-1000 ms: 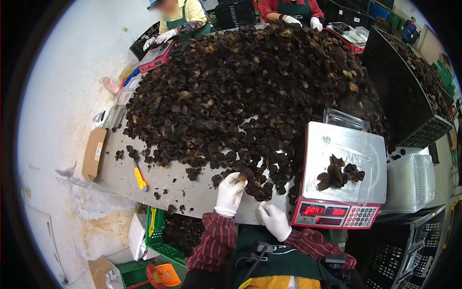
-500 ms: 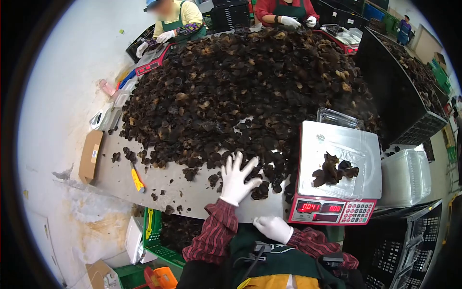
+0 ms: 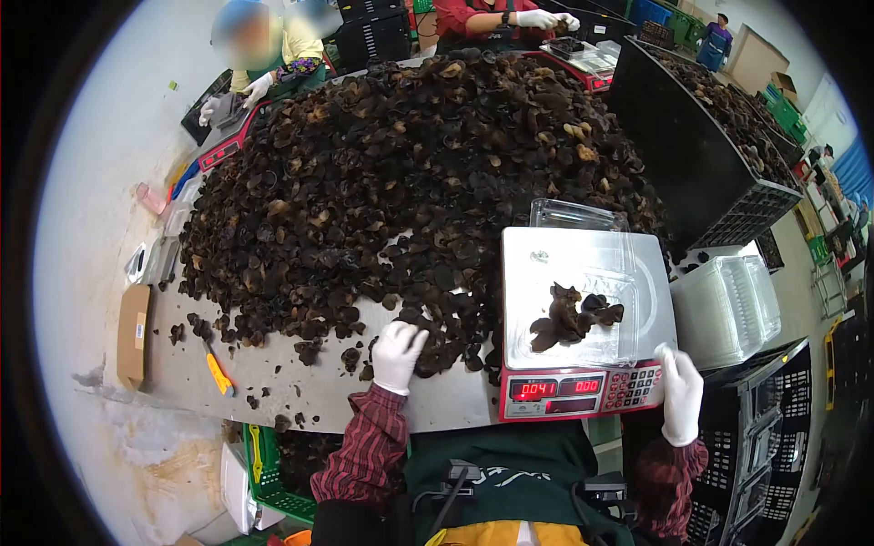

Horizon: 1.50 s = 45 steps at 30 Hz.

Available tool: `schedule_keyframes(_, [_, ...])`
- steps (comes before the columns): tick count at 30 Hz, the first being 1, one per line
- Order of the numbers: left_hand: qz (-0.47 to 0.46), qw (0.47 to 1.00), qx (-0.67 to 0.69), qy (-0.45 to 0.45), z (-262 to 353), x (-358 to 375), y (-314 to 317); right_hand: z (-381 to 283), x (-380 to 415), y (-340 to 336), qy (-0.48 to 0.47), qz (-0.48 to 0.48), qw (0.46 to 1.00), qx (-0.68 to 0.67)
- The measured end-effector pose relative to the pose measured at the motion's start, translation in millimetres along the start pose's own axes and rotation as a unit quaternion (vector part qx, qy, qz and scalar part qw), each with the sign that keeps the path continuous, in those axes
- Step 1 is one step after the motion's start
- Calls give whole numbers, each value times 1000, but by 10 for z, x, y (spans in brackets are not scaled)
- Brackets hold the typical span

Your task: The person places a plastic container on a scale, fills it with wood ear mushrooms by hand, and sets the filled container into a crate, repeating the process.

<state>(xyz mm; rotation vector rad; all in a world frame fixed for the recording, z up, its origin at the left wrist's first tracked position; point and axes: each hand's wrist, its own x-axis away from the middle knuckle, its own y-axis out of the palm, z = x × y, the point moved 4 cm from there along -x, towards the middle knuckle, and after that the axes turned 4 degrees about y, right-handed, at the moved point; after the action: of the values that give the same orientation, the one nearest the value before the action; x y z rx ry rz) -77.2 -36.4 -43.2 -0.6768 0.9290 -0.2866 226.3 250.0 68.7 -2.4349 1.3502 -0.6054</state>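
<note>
My left hand (image 3: 398, 357), in a white glove, is at the near edge of the pile of dark wood ear mushrooms (image 3: 364, 200), its fingers curled over some pieces; what they grip is too hidden to name. At the right front corner of the scale (image 3: 592, 393), my gloved right hand (image 3: 681, 396) is closed, fingertips by the plate's edge; nothing can be made out in it. The scale's display reads 0.041. On its plate lies an open clear plastic tray (image 3: 605, 309) holding a few mushroom pieces (image 3: 569, 318).
Stacked clear trays (image 3: 728, 305) stand right of the scale, before a black crate (image 3: 701, 146). A yellow cutter (image 3: 218, 373) and a cardboard piece (image 3: 135, 337) lie left. A green crate (image 3: 273, 491) is below the table edge. Two co-workers (image 3: 282, 45) (image 3: 469, 23) work across the pile.
My left hand has gone from spread to curled at the pile's edge. My right hand has moved right, from the table's front edge to the scale's corner. The view has shifted right.
</note>
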Motion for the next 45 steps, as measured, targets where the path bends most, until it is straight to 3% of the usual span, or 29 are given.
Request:
schedule_keyframes(1, [27, 997, 52, -59, -49, -36, -18, 70, -125, 7, -24, 78, 996, 22])
schedule_keyframes(2, [38, 993, 67, -85, -61, -124, -42, 58, -194, 77, -21, 85, 996, -7])
schedule_keyframes(5, [70, 982, 131, -114, 104, -531, -153, 198, -448, 277, -152, 32, 985, 76])
schedule_keyframes(8, [58, 983, 176, 19, 757, -1039, -158, 203, -541, 493, -113, -4, 992, 65])
schedule_keyframes(9, [50, 979, 166, 103, 1030, -1168, -124, 202, -562, 564, -82, -6, 995, 54])
schedule_keyframes(10, [43, 968, 224, 100, 1201, -1233, -11, 169, -536, 633, -46, -24, 999, -13])
schedule_keyframes(11, [36, 962, 182, 199, 1432, -1279, 68, 51, -476, 674, -16, -38, 999, -22])
schedule_keyframes(13, [-111, 932, 121, 324, 1752, -1282, 396, 79, -514, 733, -69, -22, 997, -14])
schedule_keyframes(14, [-207, 924, 85, 309, 1843, -1257, 584, 11, -493, 765, -72, -29, 997, -12])
schedule_keyframes(18, [-236, 923, 143, 269, 1894, -1229, 533, -101, -458, 783, -50, -28, 998, -15])
schedule_keyframes(19, [-168, 931, 189, 264, 1865, -1245, 409, -73, -466, 770, -52, -31, 997, -42])
schedule_keyframes(20, [-99, 932, 234, 256, 1822, -1249, 268, -22, -489, 725, -40, -38, 998, 13])
schedule_keyframes(23, [-85, 940, 265, 197, 1333, -1269, -43, 31, -520, 705, -112, -14, 993, -26])
schedule_keyframes(24, [-75, 960, 227, 143, 1132, -1231, -161, -128, -414, 699, -5, -45, 997, -58])
schedule_keyframes(25, [-39, 982, 157, 98, 806, -1021, -151, -149, -398, 684, -3, -40, 998, -58])
schedule_keyframes(29, [-128, 989, 37, -58, 106, -330, -228, 1, -446, 597, 1, 5, 997, -72])
schedule_keyframes(32, [-234, 971, -24, -39, 239, 11, -199, 34, -486, 500, -116, 99, 988, -8])
schedule_keyframes(33, [-267, 962, -25, -48, 305, 111, -174, -49, -445, 500, -47, 87, 994, -39])
schedule_keyframes(34, [-289, 956, -27, -46, 373, 191, -162, -150, -388, 505, -40, 86, 994, -56])
schedule_keyframes(37, [-274, 959, -69, 3, 569, 401, -158, -252, -347, 501, -39, 89, 992, -74])
schedule_keyframes(41, [-222, 968, -116, 1, 489, 537, -71, -430, -340, 586, -120, 119, 986, 4])
schedule_keyframes(43, [-200, 971, -125, -21, 435, 417, -21, -738, -236, 709, -93, 52, 994, 40])
schedule_keyframes(45, [-168, 978, -127, -9, 387, 283, 50, -822, -242, 863, -264, 55, 954, 134])
